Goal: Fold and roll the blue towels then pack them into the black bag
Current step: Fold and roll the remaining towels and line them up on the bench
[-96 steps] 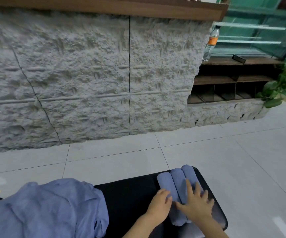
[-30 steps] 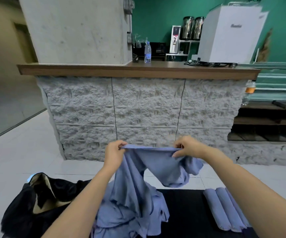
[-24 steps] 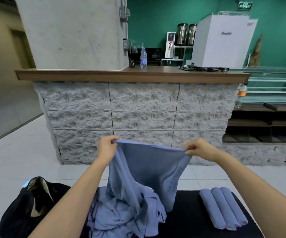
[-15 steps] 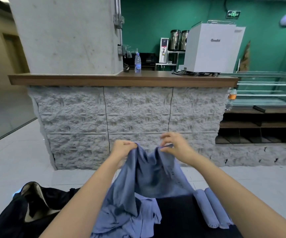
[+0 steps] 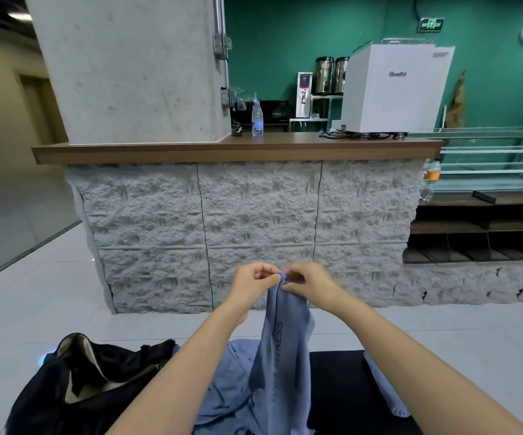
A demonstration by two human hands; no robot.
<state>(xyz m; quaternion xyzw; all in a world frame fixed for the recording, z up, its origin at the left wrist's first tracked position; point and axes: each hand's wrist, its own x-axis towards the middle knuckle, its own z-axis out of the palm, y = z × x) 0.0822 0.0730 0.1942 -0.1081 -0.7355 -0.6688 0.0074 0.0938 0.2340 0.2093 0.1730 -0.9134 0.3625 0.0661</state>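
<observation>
A blue towel (image 5: pixel 285 350) hangs folded lengthwise in front of me, printed letters running down it. My left hand (image 5: pixel 255 282) and my right hand (image 5: pixel 309 282) pinch its top corners together, almost touching. Below it a heap of loose blue towels (image 5: pixel 225 390) lies on a black mat (image 5: pixel 335 387). Rolled blue towels (image 5: pixel 386 394) lie on the mat at the right, partly hidden by my right forearm. The black bag (image 5: pixel 75 390) sits at the lower left, its mouth open and a pale lining showing.
A rough stone counter (image 5: pixel 254 227) with a wooden top stands straight ahead. A water bottle (image 5: pixel 257 119) and a white machine (image 5: pixel 386 89) stand on it. Dark wooden shelves (image 5: pixel 480 227) are at the right. Pale floor tiles surround the mat.
My hands have come together from a wide spread, bringing the towel's top corners together so it hangs folded in half. Earlier, both hands pressed on the rolled towels on the mat.
</observation>
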